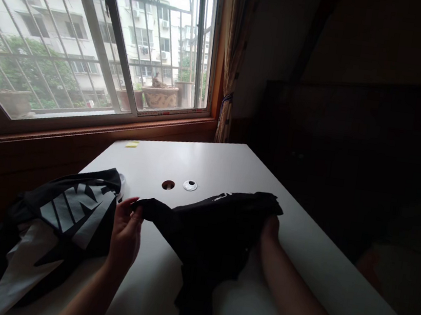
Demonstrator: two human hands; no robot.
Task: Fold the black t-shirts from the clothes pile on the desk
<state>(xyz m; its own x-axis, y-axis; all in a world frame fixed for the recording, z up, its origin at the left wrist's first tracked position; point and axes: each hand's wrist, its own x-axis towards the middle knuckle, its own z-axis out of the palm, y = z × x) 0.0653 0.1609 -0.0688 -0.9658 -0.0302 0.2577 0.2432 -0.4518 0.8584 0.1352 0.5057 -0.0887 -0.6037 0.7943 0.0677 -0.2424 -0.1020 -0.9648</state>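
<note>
A black garment (pixel 216 230) with a small white print near its upper edge is stretched between my two hands above the white table. My left hand (pixel 127 226) pinches one narrow end of it between thumb and fingers. At the opposite end, my right hand (pixel 271 228) grips the cloth, its fingers mostly hidden behind the fabric. A dark strip of the garment hangs down in the middle toward the bottom of the view. The exact kind of garment is unclear in the dim light.
Left of my left hand lies a heap of black-and-white clothing (pixel 67 211). The white table (pixel 203 156) has a round hole (pixel 168 185), a loose silver cover (pixel 190 186) and a yellow sticky note (pixel 132 144). Behind it are a barred window and a tied curtain (pixel 231 77).
</note>
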